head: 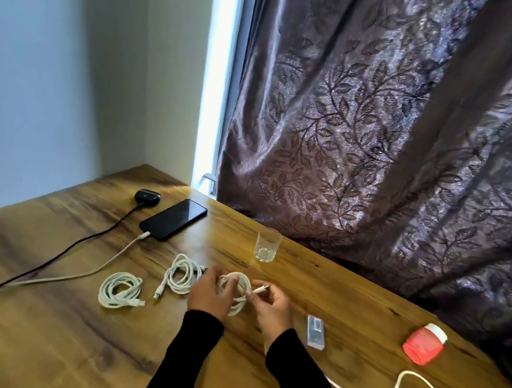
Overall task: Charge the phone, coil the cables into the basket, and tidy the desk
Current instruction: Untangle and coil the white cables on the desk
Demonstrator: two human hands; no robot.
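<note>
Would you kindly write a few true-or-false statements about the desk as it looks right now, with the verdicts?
1. A white cable is plugged into the phone. True.
2. The glass lies on its side. False: it stands upright.
3. Both hands, left and right, hold a white cable coil. True.
4. Two coiled cables sit in a basket. False: they lie on the desk; no basket is visible.
5. The red jar stands beside the phone. False: it is far to the right.
</note>
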